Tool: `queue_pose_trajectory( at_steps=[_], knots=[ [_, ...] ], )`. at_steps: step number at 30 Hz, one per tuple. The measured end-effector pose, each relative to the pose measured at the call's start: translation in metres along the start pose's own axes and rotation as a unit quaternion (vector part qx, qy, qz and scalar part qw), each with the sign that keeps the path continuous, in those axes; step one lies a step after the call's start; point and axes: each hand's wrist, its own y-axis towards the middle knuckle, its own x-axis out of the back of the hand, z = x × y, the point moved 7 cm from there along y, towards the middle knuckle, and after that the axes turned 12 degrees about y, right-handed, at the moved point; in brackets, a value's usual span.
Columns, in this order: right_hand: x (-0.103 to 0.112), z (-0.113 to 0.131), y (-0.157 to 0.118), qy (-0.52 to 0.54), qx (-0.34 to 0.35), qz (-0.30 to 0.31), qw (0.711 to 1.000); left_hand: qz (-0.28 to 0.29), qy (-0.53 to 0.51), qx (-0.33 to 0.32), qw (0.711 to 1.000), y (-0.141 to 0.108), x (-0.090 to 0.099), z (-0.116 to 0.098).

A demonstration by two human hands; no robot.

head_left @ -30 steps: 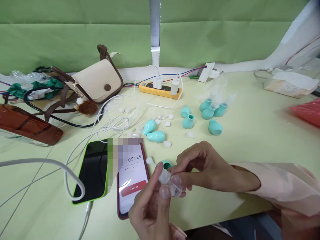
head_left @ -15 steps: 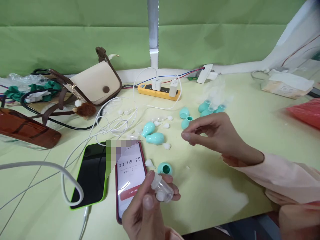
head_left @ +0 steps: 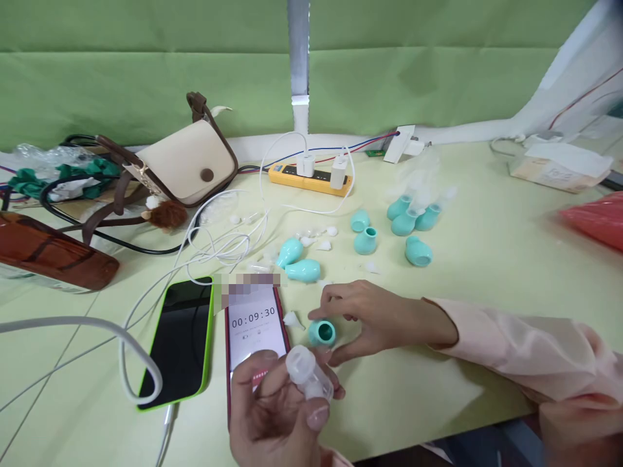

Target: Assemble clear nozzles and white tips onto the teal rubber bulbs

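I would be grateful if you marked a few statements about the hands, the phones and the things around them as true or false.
1. The left hand holds a clear tube. True.
2. The right hand lies on the bag. False: the right hand is at a teal bulb, fingers spread.
3. The timer on the lit phone reads 00:09:30. True.
4. The green-edged phone has a lit screen too. False: the screen of the green-edged phone is dark.
5. The yellow power strip has white plugs in it. True.
6. The bag stands to the right of the strip. False: the bag is to its left.
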Motion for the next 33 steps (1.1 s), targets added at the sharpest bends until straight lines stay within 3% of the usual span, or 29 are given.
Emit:
queue_pose_trajectory(
  at_steps=[3,7,10,15,17,22,29,33],
  knots=[
    [-0.002,-0.002,0.0,0.018,0.003,-0.014,1.0,0.027,0.002,0.045,0.999,0.0,-0.003,0.006],
    [0.014,0.003,-0.002,0.04,0.014,-0.064,0.997,0.011,0.038,0.092,0.995,-0.003,-0.004,0.009],
    [0.031,0.013,-0.009,0.075,0.019,-0.115,0.99,-0.004,0.067,0.089,0.994,-0.006,-0.005,0.006],
    [0.042,0.031,-0.016,0.092,0.051,-0.133,0.986,-0.048,0.122,0.064,0.989,-0.01,-0.003,0.002],
    [0.044,0.037,-0.017,0.097,0.079,-0.145,0.982,-0.041,0.136,0.035,0.989,-0.01,-0.004,0.001],
    [0.041,0.043,-0.019,0.043,0.113,-0.118,0.986,-0.016,0.094,-0.035,0.995,-0.01,-0.008,-0.001],
    [0.026,0.046,-0.018,0.049,0.081,-0.004,0.996,0.036,0.087,0.003,0.996,-0.01,-0.011,0.006],
    [0.02,0.047,-0.018,0.052,0.078,0.007,0.996,0.048,0.095,0.04,0.993,-0.011,-0.014,0.008]
  ],
)
